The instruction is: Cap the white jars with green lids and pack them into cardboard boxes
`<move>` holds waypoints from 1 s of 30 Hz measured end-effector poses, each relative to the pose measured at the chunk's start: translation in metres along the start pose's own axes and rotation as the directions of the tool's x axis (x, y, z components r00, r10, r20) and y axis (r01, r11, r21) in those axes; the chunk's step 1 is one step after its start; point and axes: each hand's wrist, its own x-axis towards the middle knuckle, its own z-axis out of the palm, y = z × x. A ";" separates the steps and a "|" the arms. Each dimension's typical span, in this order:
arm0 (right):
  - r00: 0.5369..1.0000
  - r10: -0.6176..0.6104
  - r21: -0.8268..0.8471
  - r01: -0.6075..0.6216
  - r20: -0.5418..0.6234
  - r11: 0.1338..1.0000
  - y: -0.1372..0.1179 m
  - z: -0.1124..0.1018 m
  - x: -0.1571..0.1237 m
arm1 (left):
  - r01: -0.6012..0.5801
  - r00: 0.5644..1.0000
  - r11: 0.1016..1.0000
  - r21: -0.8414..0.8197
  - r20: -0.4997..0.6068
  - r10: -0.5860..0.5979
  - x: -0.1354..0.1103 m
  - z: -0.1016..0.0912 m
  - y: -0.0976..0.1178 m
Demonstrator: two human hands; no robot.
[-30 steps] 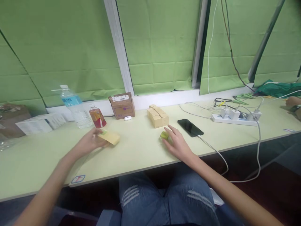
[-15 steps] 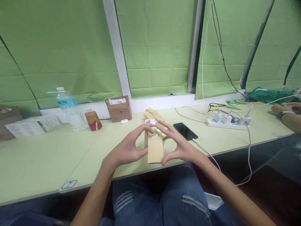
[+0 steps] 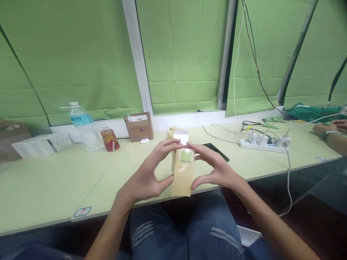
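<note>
Between my two hands is a small yellow carton (image 3: 183,177) with a green square on its face, near the table's front edge. At its far end a white flap (image 3: 181,136) stands up. My left hand (image 3: 151,169) grips the carton's left side, thumb low and fingertips at the top by the flap. From the other side my right hand (image 3: 211,166) holds it the same way, thumb at the lower right edge. Behind it, more small yellow boxes (image 3: 173,130) are partly hidden. A dark phone (image 3: 219,151) lies right of my right hand, partly covered by it.
On the left stand a large water bottle (image 3: 86,130), a red drink bottle (image 3: 110,139), white boxes (image 3: 35,148) and a brown cardboard box (image 3: 139,128) with a small white case (image 3: 144,141) before it. A power strip (image 3: 262,145) lies right; beyond it show another person's hands (image 3: 330,128).
The carton has come slightly nearer and to the right, and its face with the green square shows more fully. The white flap now stands up higher. Both hands have shifted with it.
</note>
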 end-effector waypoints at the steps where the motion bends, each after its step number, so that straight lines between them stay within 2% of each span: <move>1: 1.000 -0.011 0.003 0.011 0.009 1.000 -0.004 -0.002 0.000 | -0.011 1.000 1.000 -0.005 -0.005 0.011 0.000 0.000 0.001; 4: 1.000 -0.006 0.100 0.004 0.016 0.995 -0.014 -0.007 0.001 | -0.046 0.999 0.999 -0.019 -0.020 0.046 -0.001 0.002 0.001; 7: 0.994 0.105 0.227 -0.096 -0.029 0.969 -0.021 -0.003 0.004 | -0.061 0.998 0.998 0.015 -0.032 0.062 -0.002 0.006 0.001; 10: 0.955 0.243 0.259 -0.194 -0.173 0.946 -0.023 0.008 0.007 | -0.090 0.995 0.990 0.110 -0.039 0.095 -0.001 0.014 0.001; 13: 0.897 0.285 0.216 -0.221 -0.338 0.951 -0.023 0.018 0.010 | -0.185 0.979 0.964 0.191 -0.049 0.197 0.002 0.023 -0.003; 14: 0.886 0.304 0.210 -0.241 -0.350 0.947 -0.023 0.020 0.011 | -0.208 0.973 0.956 0.207 -0.055 0.224 0.002 0.026 -0.004; 16: 0.886 0.352 0.228 -0.292 -0.301 0.929 -0.022 0.020 0.011 | -0.213 0.971 0.953 0.216 -0.064 0.232 0.003 0.030 -0.007; 18: 0.897 0.377 0.250 -0.320 -0.230 0.914 -0.019 0.019 0.011 | -0.164 0.982 0.969 0.184 -0.065 0.178 0.003 0.031 -0.007; 20: 0.907 0.361 0.235 -0.310 -0.216 0.921 -0.015 0.016 0.009 | -0.097 0.992 0.990 0.104 -0.067 0.105 0.001 0.029 -0.005; 23: 0.938 0.287 0.106 -0.271 -0.194 0.957 -0.010 0.011 0.007 | -0.071 0.988 0.997 -0.026 -0.143 0.067 -0.001 0.021 -0.002; 25: 0.965 0.228 0.005 -0.229 -0.132 0.973 -0.011 0.009 0.006 | -0.073 0.950 0.997 -0.034 -0.307 0.059 0.000 0.016 -0.004; 27: 0.980 0.185 -0.056 -0.189 -0.075 0.980 -0.013 0.007 0.006 | 0.007 0.885 1.000 -0.013 -0.466 -0.012 0.003 0.015 -0.009; 28: 0.984 0.172 -0.072 -0.175 -0.053 0.982 -0.015 0.007 0.005 | 0.074 0.863 0.997 -0.034 -0.499 -0.081 0.005 0.015 -0.012; 30: 0.985 0.170 -0.076 -0.171 -0.026 0.982 -0.017 0.008 0.005 | 0.206 0.858 0.968 -0.140 -0.450 -0.248 0.007 0.017 -0.017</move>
